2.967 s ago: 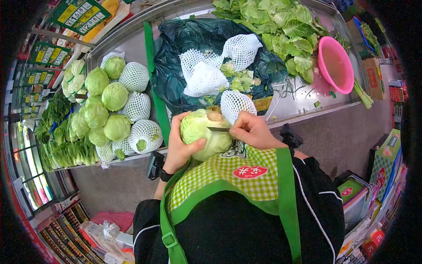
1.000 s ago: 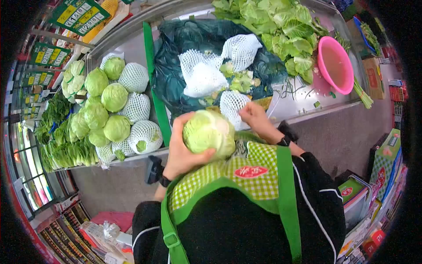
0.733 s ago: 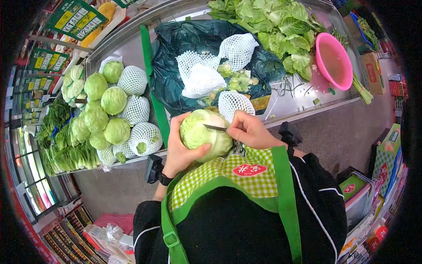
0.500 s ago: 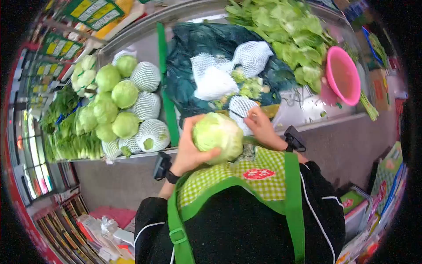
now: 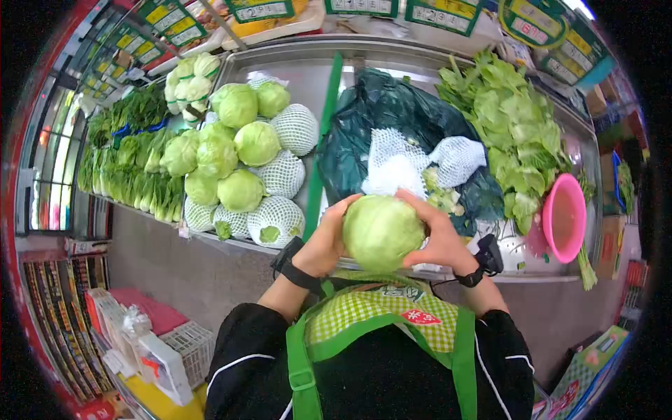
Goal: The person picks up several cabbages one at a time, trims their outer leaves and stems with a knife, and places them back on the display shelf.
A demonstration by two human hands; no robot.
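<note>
A round pale green cabbage (image 5: 383,233) is held in front of the apron, clasped from both sides. My left hand (image 5: 329,241) presses on its left side, fingers reaching to the top. My right hand (image 5: 442,236) wraps its right side, thumb low and fingers over the upper edge. Just beyond lies a dark green plastic bag (image 5: 381,98) with crumpled white foam nets (image 5: 458,161) and leaf trimmings (image 5: 441,192) on it. To the left, bare cabbages (image 5: 217,150) are piled beside others in white foam net sleeves (image 5: 282,174).
A green divider strip (image 5: 325,140) separates the cabbage pile from the bag. Loose lettuce leaves (image 5: 521,140) and a pink basin (image 5: 564,218) stand to the right. Leafy greens (image 5: 133,178) fill the far left. Price signs (image 5: 441,14) line the back.
My right hand has left the white foam net and now grips the cabbage with my left. The cabbage has turned and shifted slightly right. The view has tilted up and leftward.
</note>
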